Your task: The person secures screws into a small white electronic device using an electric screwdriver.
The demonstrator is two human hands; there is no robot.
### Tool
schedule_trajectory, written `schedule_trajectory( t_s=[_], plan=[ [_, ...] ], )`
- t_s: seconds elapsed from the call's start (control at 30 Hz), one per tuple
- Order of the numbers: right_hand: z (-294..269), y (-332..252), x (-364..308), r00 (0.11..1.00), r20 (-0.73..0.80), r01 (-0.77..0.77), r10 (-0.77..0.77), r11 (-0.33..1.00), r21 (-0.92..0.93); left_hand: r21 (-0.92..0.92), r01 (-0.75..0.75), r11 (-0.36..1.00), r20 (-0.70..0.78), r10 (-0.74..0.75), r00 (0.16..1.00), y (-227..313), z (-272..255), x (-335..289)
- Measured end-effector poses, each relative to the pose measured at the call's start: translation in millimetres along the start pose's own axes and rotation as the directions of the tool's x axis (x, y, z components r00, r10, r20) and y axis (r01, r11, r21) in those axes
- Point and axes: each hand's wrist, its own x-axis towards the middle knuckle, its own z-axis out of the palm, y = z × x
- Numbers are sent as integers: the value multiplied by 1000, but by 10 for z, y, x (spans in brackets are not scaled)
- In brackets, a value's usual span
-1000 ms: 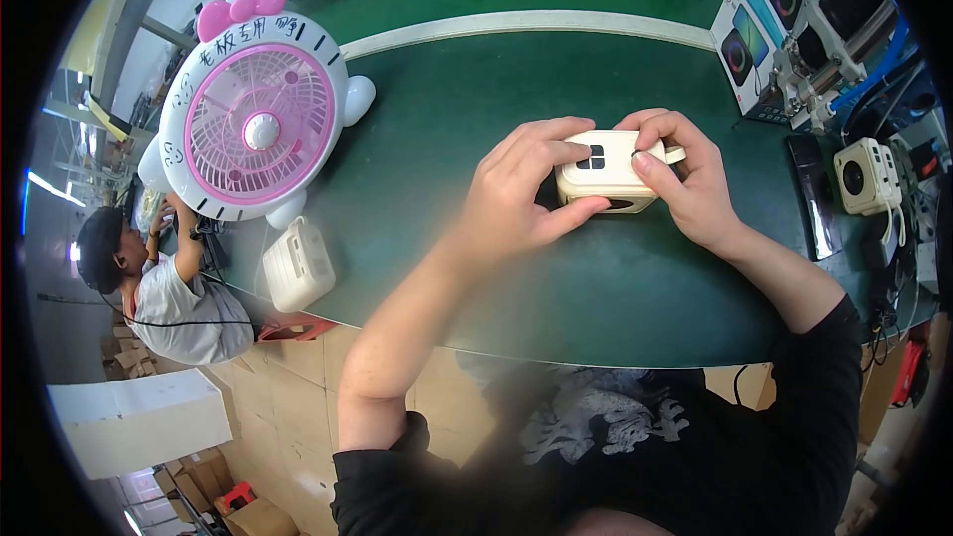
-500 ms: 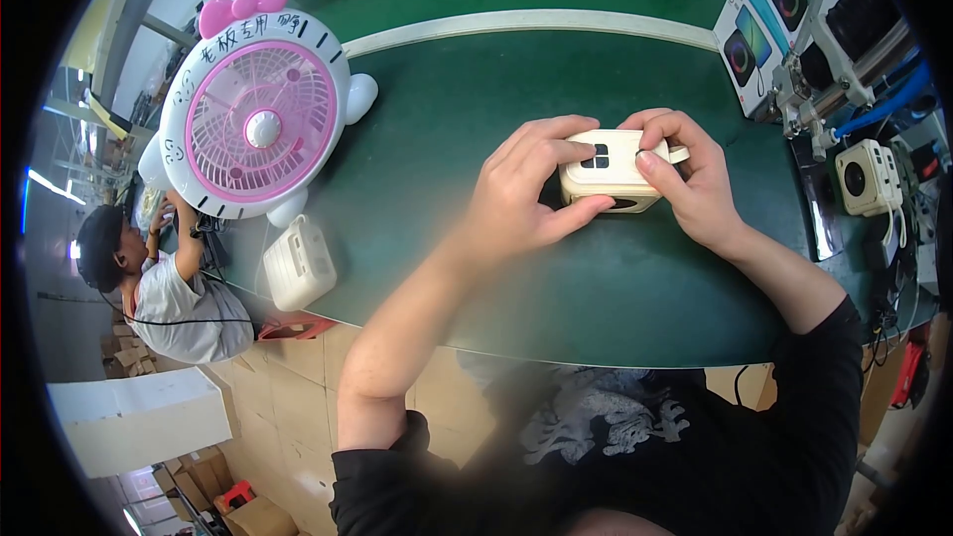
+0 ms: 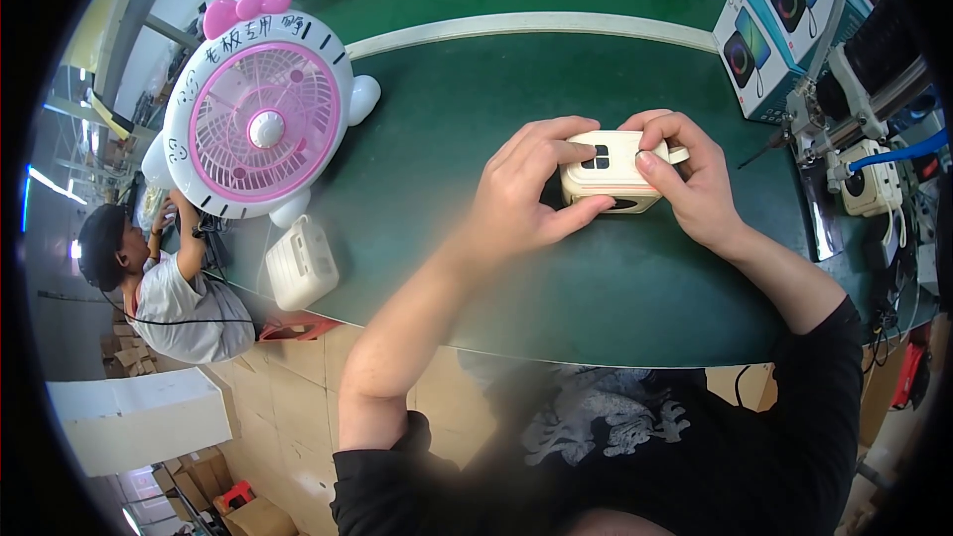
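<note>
A small cream portable speaker (image 3: 627,177) with dark square buttons on top and a round black part on its side is held just above or on the green table. My left hand (image 3: 531,177) is closed round its left end, with a finger at the buttons and the thumb along the lower front edge. At the right end, my right hand (image 3: 690,174) grips it, thumb and bent index finger pressing near the top's right edge. A short cream strap (image 3: 679,155) sticks out beside the right fingers. The speaker's underside is hidden.
A pink and white fan (image 3: 266,129) stands at the left, near a cream case (image 3: 301,263). Printed boxes (image 3: 751,55) stack at the far right. A metal-armed tool (image 3: 824,109) with a thin dark tip hangs by another cream device (image 3: 870,179). A co-worker (image 3: 179,283) sits at far left.
The metal-armed tool at the right has come lower and nearer, its thin tip now showing left of it, and its blue tube has dropped. Both hands keep their grip on the speaker.
</note>
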Motion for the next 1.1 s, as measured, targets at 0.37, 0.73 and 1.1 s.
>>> schedule_trajectory(
  t_s=[0.37,0.73,1.1],
  plan=[
    [8,-10,3,1000,-9,5,-5,1000,7,-4,6,1000,11,-6,1000,-4,-2,4],
    [4,-9,-2,1000,-8,-4,4,1000,18,-13,5,1000,12,-5,1000,1,-2,-1],
    [-9,-18,6,1000,5,-6,6,1000,12,-19,32,999,32,-31,999,-16,3,-23]
  ],
)
